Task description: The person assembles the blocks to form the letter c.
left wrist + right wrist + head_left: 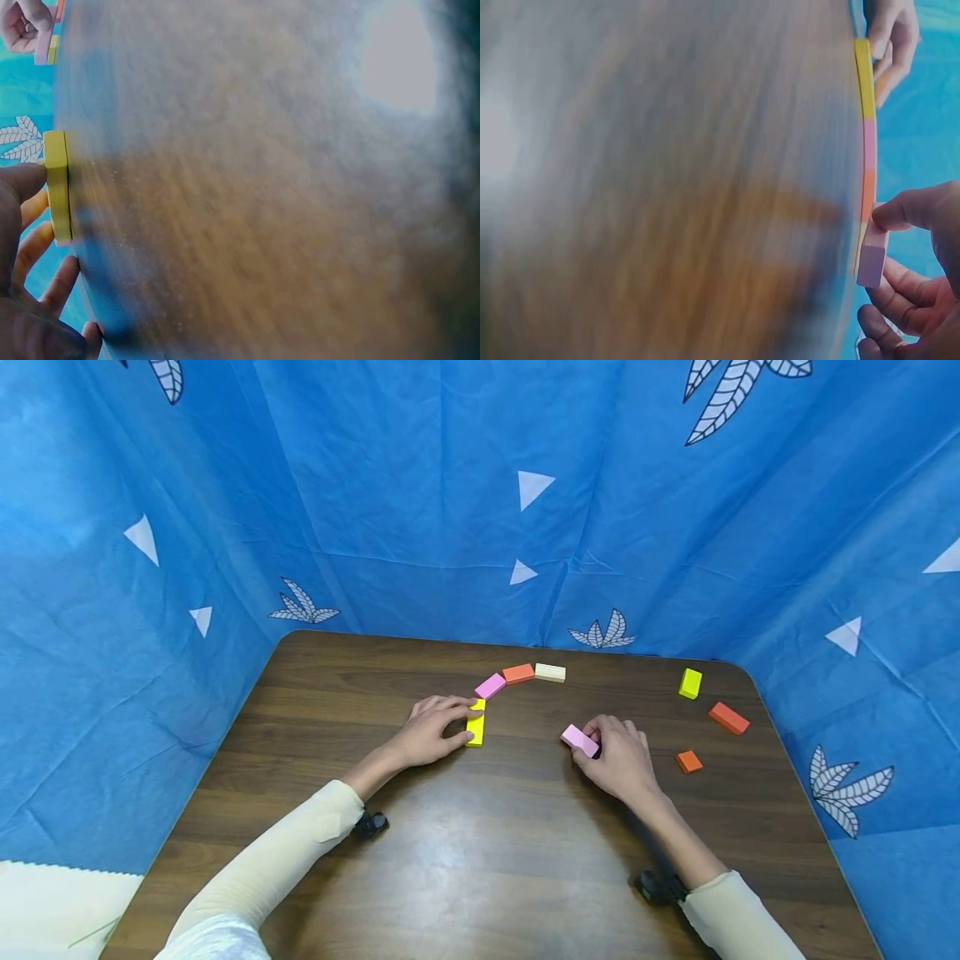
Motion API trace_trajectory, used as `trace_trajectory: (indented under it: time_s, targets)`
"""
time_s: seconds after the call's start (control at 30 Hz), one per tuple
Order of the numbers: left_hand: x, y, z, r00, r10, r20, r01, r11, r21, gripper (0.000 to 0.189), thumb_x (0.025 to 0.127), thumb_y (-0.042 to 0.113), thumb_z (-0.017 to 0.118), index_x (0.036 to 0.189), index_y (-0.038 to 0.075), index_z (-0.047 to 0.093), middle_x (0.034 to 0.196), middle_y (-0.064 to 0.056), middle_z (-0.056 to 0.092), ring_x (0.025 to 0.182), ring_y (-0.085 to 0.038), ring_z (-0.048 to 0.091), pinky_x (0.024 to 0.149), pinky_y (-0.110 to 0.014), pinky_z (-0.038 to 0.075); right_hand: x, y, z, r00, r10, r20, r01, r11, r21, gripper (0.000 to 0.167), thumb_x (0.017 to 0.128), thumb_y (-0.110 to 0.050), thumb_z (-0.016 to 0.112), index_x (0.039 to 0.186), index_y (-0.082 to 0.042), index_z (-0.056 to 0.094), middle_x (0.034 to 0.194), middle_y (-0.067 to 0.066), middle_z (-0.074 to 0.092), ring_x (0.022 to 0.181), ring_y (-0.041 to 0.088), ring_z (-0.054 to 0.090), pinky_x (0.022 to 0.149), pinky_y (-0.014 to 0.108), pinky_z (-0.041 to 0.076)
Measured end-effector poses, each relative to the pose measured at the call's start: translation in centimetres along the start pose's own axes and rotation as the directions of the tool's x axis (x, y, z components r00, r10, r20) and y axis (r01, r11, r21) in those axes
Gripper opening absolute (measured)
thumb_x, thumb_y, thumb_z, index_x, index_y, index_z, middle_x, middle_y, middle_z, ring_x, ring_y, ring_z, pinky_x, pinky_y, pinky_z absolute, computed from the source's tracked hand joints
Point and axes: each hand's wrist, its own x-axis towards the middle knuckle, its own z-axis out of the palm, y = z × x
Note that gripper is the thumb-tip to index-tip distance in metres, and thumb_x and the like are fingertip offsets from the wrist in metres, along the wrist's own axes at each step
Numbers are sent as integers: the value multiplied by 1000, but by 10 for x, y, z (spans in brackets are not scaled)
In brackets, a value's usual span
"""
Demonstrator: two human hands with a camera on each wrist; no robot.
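Note:
My left hand (429,732) holds a yellow wooden block (476,725) lying flat on the table, its thumb near the close end and index finger near the far end. From that block a curved row leads away to the right: a pink block (491,686), an orange-red block (518,673) and a cream block (550,672). Right of the curve, my right hand (621,760) pinches another pink block (579,740) between thumb and fingers. In the right wrist view this pink block (872,262) is tilted and overlaps the end of the row.
On the right of the brown wooden table (450,860) lie a yellow-green block (690,683), a red-orange block (729,717) and a smaller-looking orange block (688,762). Blue patterned cloth (420,510) hangs behind the table and along both sides.

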Motion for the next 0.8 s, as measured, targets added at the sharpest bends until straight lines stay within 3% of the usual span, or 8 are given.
trace_trajectory:
  time_s: [0.5, 0.8]
  targets:
    - [1, 2, -1, 1000, -6, 4, 6, 1000, -3, 45, 107, 37, 68, 150, 27, 64, 165, 1, 54, 148, -31, 50, 124, -69, 26, 1, -38, 18, 997, -72, 32, 72, 997, 19, 33, 84, -36, 87, 101, -14, 68, 87, 0, 65, 90, 25, 56, 84, 42, 39]
    - [1, 2, 0, 1000, -3, 2, 3, 1000, 4, 45, 106, 38, 68, 150, 27, 65, 164, 2, 54, 147, -30, 50, 123, -68, 28, 5, -55, 24, 993, -102, 61, 100, 994, 37, 35, 82, -35, 89, 102, -16, 68, 88, -1, 64, 91, 23, 55, 84, 40, 40]
